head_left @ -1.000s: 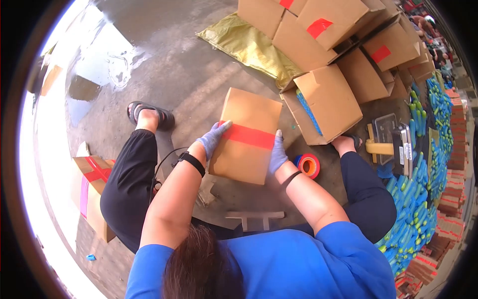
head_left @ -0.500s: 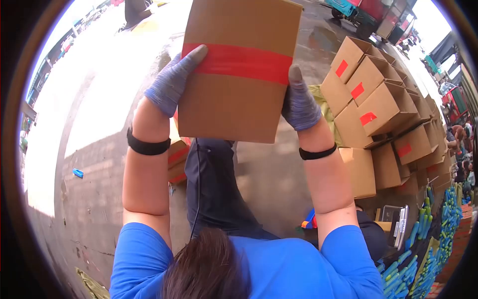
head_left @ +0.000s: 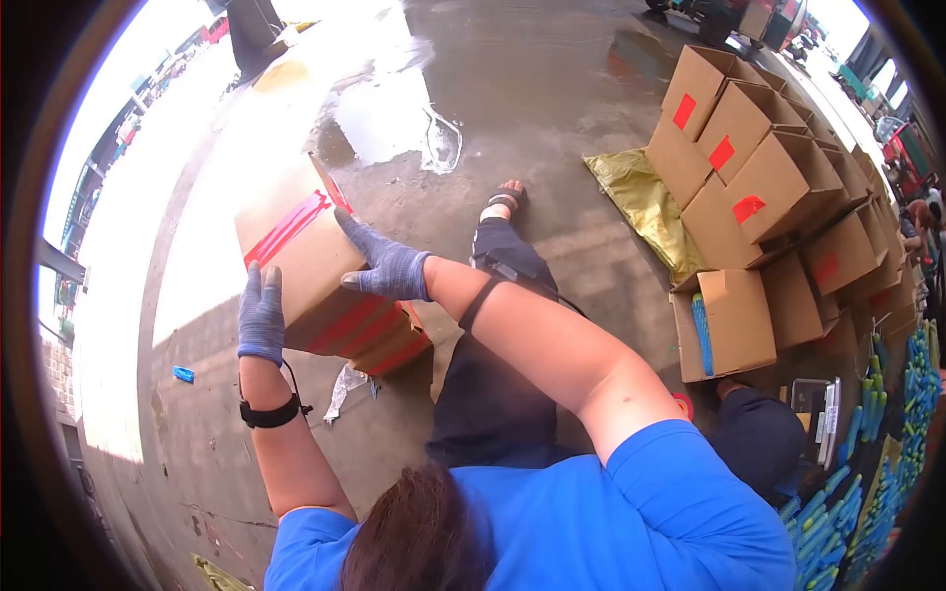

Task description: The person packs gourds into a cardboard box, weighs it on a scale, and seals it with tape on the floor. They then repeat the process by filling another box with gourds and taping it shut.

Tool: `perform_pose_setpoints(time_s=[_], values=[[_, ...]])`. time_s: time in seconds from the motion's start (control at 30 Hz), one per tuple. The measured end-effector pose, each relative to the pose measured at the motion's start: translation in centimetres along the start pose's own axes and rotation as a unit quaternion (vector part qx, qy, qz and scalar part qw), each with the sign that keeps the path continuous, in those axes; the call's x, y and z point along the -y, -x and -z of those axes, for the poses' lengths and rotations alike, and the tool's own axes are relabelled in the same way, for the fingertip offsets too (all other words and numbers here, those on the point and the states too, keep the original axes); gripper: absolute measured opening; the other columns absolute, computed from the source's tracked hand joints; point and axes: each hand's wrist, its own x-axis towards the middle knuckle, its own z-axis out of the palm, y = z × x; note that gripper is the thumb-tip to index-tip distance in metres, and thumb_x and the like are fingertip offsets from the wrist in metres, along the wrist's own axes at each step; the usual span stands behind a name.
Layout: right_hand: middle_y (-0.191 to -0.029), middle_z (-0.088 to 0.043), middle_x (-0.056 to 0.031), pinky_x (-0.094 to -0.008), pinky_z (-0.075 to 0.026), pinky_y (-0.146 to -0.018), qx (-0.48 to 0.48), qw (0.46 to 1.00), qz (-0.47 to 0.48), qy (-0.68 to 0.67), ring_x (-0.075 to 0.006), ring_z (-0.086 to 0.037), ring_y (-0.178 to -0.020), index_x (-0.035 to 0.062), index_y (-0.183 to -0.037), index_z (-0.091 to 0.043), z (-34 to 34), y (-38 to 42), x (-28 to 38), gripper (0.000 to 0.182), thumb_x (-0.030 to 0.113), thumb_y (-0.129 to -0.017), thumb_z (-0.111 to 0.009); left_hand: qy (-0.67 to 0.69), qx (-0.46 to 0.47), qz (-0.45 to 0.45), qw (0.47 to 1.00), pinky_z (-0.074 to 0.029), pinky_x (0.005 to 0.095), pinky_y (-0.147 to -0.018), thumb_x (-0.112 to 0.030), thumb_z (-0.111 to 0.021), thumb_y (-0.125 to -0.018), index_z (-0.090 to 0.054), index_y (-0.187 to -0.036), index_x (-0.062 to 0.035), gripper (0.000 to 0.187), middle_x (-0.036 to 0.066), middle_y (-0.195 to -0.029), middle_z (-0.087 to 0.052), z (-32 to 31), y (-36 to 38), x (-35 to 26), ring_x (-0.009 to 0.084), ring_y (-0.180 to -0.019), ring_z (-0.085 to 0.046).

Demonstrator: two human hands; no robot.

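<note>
A cardboard box [head_left: 313, 254] with red tape across it sits atop other taped boxes [head_left: 379, 343] at the left of my legs. My left hand [head_left: 261, 317], in a grey-blue glove, lies along the box's near left side with its fingers straight. On the opposite side, my gloved right hand [head_left: 386, 264] presses against the box, thumb and fingers apart. Both hands hold it between them. The undersides of the fingers are hidden.
Open cardboard boxes [head_left: 754, 187] with red tape patches are stacked at the right, beside a yellow-green sack [head_left: 645, 212]. Blue-green packets [head_left: 823, 522] lie at the lower right. A blue object [head_left: 183, 374] and a white scrap [head_left: 344, 391] are on the floor.
The box has moved from in front of me down and left onto the other boxes. Both hands moved with it, and my view has shifted, showing my outstretched foot.
</note>
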Motion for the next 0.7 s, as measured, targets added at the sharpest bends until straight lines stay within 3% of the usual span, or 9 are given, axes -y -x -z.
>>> perform_pose_setpoints(time_s=[0.03,0.07,0.1,0.13,0.2,0.3,0.53,0.6,0.7], values=[[-0.161,-0.022,-0.0274,-0.0341,-0.025,-0.12,0.008,0.999,0.002,-0.041,-0.0332,-0.025,-0.149,0.0081,-0.16,0.004,0.0,1.0,0.4,0.103,0.024,-0.089,-0.068,-0.004,0.009,0.005,1.0,-0.027,0.0423,-0.118,-0.044,-0.068,-0.091,-0.027,-0.158,-0.0099,0.085,0.025,-0.155,-0.035,-1.1,2.3,-2.1,0.0333,-0.146,-0.032],[-0.161,-0.023,-0.0262,-0.0337,-0.025,-0.12,0.015,0.997,0.007,-0.082,-0.0319,-0.026,-0.149,0.0083,-0.16,0.004,0.0,1.8,0.7,0.1,0.017,-0.089,-0.066,-0.27,-0.013,-0.113,0.956,-0.025,0.0482,-0.119,-0.045,-0.073,-0.084,-0.03,-0.157,-0.0141,0.091,0.022,-0.156,-0.035,-3.5,5.4,-5.9,0.0348,-0.146,-0.033],[-0.161,-0.025,-0.024,-0.0335,-0.024,-0.12,-0.013,0.991,-0.031,-0.132,-0.0286,-0.03,-0.148,0.0071,-0.16,0.0,-0.8,1.8,-0.6,0.094,0.009,-0.09,-0.062,-0.51,-0.035,-0.227,0.829,-0.024,0.0541,-0.119,-0.047,-0.078,-0.078,-0.032,-0.156,-0.0182,0.096,0.019,-0.157,-0.035,-6.0,8.0,-8.8,0.0363,-0.146,-0.033],[-0.161,-0.025,-0.024,-0.0335,-0.024,-0.12,-0.021,0.99,-0.03,-0.135,-0.0286,-0.03,-0.148,0.0071,-0.16,0.0,-1.2,1.8,-1.7,0.094,0.009,-0.09,-0.062,-0.598,0.025,-0.19,0.779,-0.024,0.0626,-0.116,-0.05,-0.084,-0.067,-0.038,-0.153,-0.0245,0.101,0.012,-0.159,-0.033,-8.2,9.1,-10.3,0.0369,-0.145,-0.033],[-0.16,-0.028,-0.0218,-0.0326,-0.024,-0.12,-0.007,0.978,-0.012,-0.21,-0.0258,-0.031,-0.148,0.0066,-0.161,-0.002,-1.6,2.0,-2.7,0.093,0.004,-0.088,-0.061,-0.634,-0.006,-0.23,0.738,-0.028,0.0606,-0.115,-0.053,-0.084,-0.064,-0.044,-0.149,-0.0206,0.1,0.008,-0.156,-0.041,-9.7,8.6,-10.6,0.0352,-0.143,-0.038],[-0.158,-0.033,-0.0195,-0.0331,-0.026,-0.12,0.0,0.916,-0.039,-0.4,-0.0232,-0.033,-0.147,0.0031,-0.159,-0.012,-0.6,4.9,-2.5,0.084,0.0,-0.09,-0.059,-0.578,-0.022,-0.316,0.752,-0.033,0.0549,-0.114,-0.052,-0.085,-0.064,-0.047,-0.146,-0.0168,0.098,0.01,-0.15,-0.049,-6.6,4.6,-7.2,0.0356,-0.138,-0.045],[-0.134,-0.058,-0.0142,-0.0308,-0.047,-0.103,-0.226,0.907,-0.142,-0.325,-0.0193,-0.06,-0.117,-0.0014,-0.143,-0.045,11.7,24.3,-2.3,0.048,-0.001,-0.096,-0.056,-0.562,-0.035,-0.307,0.767,-0.042,0.046,-0.108,-0.042,-0.08,-0.075,-0.048,-0.146,-0.0127,0.084,0.016,-0.144,-0.053,-4.7,1.1,-5.7,0.0369,-0.131,-0.05],[-0.119,-0.065,-0.0113,-0.0278,-0.05,-0.096,-0.326,0.937,-0.118,-0.042,-0.0183,-0.065,-0.103,-0.0012,-0.139,-0.049,16.2,32.8,-5.9,0.041,0.005,-0.099,-0.052,-0.579,-0.041,-0.298,0.758,-0.042,0.0464,-0.108,-0.041,-0.076,-0.08,-0.047,-0.146,-0.0101,0.078,0.018,-0.143,-0.053,-5.9,2.2,-6.6,0.0381,-0.131,-0.05],[-0.135,-0.057,-0.0137,-0.0388,-0.045,-0.105,-0.402,0.851,-0.315,0.124,-0.0239,-0.058,-0.12,0.0071,-0.148,-0.042,21.2,45.6,-7.4,0.06,0.021,-0.094,-0.065,-0.574,-0.085,-0.22,0.784,-0.041,0.0477,-0.109,-0.041,-0.066,-0.091,-0.046,-0.144,-0.0018,0.069,0.026,-0.139,-0.053,-8.5,2.5,-7.1,0.0413,-0.128,-0.051]])
